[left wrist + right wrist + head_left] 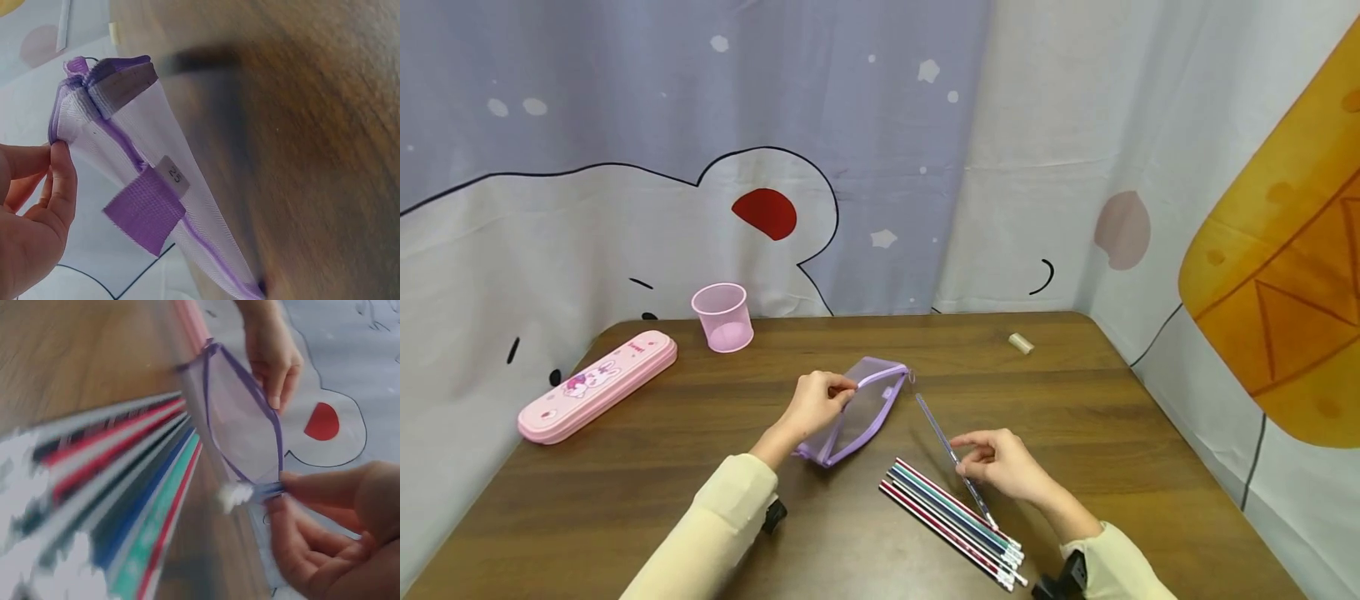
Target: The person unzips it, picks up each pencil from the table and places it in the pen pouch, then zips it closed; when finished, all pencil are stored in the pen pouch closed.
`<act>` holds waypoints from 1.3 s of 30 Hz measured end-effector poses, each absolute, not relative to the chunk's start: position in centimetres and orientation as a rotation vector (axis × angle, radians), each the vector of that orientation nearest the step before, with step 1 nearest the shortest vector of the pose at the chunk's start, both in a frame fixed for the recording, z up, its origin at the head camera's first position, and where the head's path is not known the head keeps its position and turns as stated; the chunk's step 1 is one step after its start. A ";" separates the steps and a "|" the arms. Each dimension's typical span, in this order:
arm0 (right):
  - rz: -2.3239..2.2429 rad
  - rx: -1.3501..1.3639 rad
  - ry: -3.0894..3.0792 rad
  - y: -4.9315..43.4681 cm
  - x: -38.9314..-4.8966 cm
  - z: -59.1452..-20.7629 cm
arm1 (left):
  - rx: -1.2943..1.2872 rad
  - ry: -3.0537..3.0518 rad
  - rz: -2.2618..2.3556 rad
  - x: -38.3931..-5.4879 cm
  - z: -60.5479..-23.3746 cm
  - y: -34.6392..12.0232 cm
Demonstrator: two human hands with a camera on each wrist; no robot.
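My left hand [814, 408] pinches one edge of a purple mesh zipper pouch [867, 408], whose mouth gapes open. In the left wrist view the pouch [181, 206] shows a purple fabric tab and a small label marked 25. My right hand [1000, 464] pinches a slim patterned pencil [936, 427] between thumb and fingers, its far end close to the pouch's zipper end. Below that pencil lies a fanned bundle of striped pencils [951, 521] in red, white, teal and dark colours. In the right wrist view the held pencil's white end [236, 497] is blurred.
A pink pencil case [598, 385] with a cartoon rabbit lies at the table's left. Behind it stands a pink translucent cup [724, 318]. A small pale block, perhaps an eraser [1021, 342], lies at the back right. Printed curtains hang behind the wooden table [1120, 433].
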State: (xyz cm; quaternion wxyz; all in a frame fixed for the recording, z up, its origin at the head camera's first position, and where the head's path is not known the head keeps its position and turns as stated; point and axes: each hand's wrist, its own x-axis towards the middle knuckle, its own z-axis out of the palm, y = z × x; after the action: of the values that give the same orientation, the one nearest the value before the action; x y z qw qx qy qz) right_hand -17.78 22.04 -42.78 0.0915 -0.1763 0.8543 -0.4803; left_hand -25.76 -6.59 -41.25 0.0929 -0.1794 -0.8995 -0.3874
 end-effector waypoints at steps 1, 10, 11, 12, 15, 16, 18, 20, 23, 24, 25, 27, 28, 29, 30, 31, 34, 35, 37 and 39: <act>-1.513 -0.489 2.508 21.9 -17.9 -42.9 | -0.529 -2.666 -1.158 -25.8 -41.2 -6.6; -1.983 -0.174 2.450 19.7 -18.5 -43.9 | -0.451 -2.623 -1.242 -25.7 -41.6 -5.8; -2.010 -0.146 2.442 19.4 -18.5 -44.0 | -0.441 -2.618 -1.253 -25.7 -41.6 -5.8; -2.035 -0.135 2.434 19.1 -18.5 -44.1 | -0.430 -2.613 -1.263 -25.7 -41.7 -5.7; -2.077 -0.103 2.406 18.2 -18.6 -44.2 | -0.409 -2.594 -1.278 -25.7 -41.9 -5.5; -2.072 -0.089 2.406 17.9 -18.7 -44.2 | -0.405 -2.587 -1.277 -25.7 -41.9 -5.5; -2.058 -0.079 2.410 17.0 -18.8 -44.2 | -0.392 -2.578 -1.280 -25.7 -41.9 -5.3; -2.045 -0.056 2.368 16.1 -19.1 -44.3 | -0.383 -2.571 -1.288 -25.7 -41.9 -5.1; -2.065 0.000 2.249 14.8 -19.7 -44.4 | -0.376 -2.564 -1.297 -25.6 -42.0 -4.7; -2.085 0.031 2.197 14.3 -20.0 -44.4 | -0.376 -2.559 -1.299 -25.5 -42.0 -4.6; -2.106 0.064 2.149 13.9 -20.2 -44.5 | -0.375 -2.556 -1.301 -25.5 -42.1 -4.4; -2.148 0.134 2.082 13.3 -20.8 -44.5 | -0.383 -2.552 -1.296 -25.4 -42.1 -4.2; -2.166 0.166 2.060 13.0 -21.1 -44.5 | -0.386 -2.553 -1.296 -25.3 -42.2 -4.0; -2.181 0.192 2.046 12.8 -21.4 -44.5 | -0.393 -2.553 -1.298 -25.2 -42.2 -3.9; -2.198 0.215 2.034 12.6 -21.7 -44.5 | -0.400 -2.553 -1.304 -25.1 -42.2 -3.7; -2.208 0.236 2.032 12.5 -21.9 -44.6 | -0.410 -2.557 -1.313 -25.1 -42.2 -3.5; -2.227 0.278 2.048 12.2 -22.5 -44.6 | -0.446 -2.570 -1.362 -24.8 -42.1 -3.1; -2.230 0.289 2.055 12.2 -22.6 -44.6 | -0.455 -2.577 -1.377 -24.7 -42.1 -2.9; -2.220 0.310 2.086 12.1 -22.7 -44.7 | -0.472 -2.591 -1.414 -24.6 -42.1 -2.7; -2.206 0.323 2.117 11.9 -22.8 -44.7 | -0.465 -2.603 -1.451 -24.5 -42.1 -2.4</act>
State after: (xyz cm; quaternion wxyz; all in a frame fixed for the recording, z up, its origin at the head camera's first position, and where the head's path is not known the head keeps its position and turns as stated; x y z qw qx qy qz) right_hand -22.83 11.92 -44.70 0.0336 0.1049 0.6883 -0.7171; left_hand -24.50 -2.40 -42.05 0.0626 -0.1539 -0.8613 -0.4802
